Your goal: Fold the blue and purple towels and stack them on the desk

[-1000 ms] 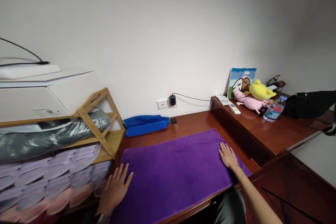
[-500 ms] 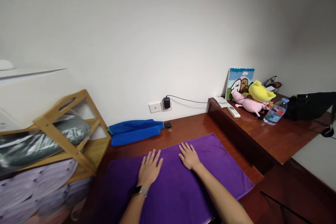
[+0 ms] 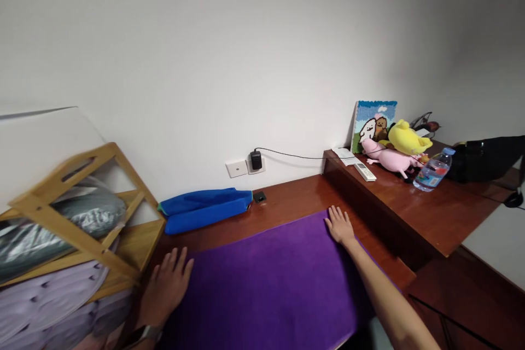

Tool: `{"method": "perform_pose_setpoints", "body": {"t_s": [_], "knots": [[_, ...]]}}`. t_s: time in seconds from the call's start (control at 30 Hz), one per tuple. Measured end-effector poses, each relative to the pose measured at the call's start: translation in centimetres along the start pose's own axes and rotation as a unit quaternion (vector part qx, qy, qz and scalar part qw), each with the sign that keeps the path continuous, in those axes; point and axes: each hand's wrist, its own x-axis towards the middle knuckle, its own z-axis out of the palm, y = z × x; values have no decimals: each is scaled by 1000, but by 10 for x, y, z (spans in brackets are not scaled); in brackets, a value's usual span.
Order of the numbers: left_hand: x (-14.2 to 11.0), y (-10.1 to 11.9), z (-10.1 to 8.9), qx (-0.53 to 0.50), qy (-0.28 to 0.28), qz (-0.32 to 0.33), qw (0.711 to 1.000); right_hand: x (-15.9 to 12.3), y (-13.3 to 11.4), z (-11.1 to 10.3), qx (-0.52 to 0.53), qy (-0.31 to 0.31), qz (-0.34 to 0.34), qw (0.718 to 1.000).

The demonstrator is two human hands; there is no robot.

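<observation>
Purple towel (image 3: 262, 290) lies flat on the lower wooden surface (image 3: 287, 202) in front of me, its long axis running crosswise and its far edge rising slightly to the right. My left hand (image 3: 166, 290) rests at its left end, and my right hand (image 3: 339, 225) is at its far right corner. Both sets of fingers (image 3: 334, 216) are spread wide and flat, gripping nothing. To the left, a wooden shelf rack (image 3: 41, 213) holds a grey bag (image 3: 86, 219) above lilac padded items (image 3: 49, 306). Beyond the towel lies a blue cushion (image 3: 200, 210), well apart from both hands. A raised surface (image 3: 443, 213) on the right carries a remote (image 3: 365, 171), a pink plush toy (image 3: 389, 158), a yellow plush toy (image 3: 408, 138), a water bottle (image 3: 432, 172) and a black bag (image 3: 486, 159).
</observation>
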Motion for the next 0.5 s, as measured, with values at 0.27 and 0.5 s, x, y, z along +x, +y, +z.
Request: {"method": "perform_pose_setpoints", "body": {"t_s": [0.27,0.5], "knots": [[-39,172,-11,-70,-32,122,990,-94,-144,54,127,26,-282,951],[-66,-21,10,43,-60,84,994,-45,18,9,40,-26,-23,999]]}}
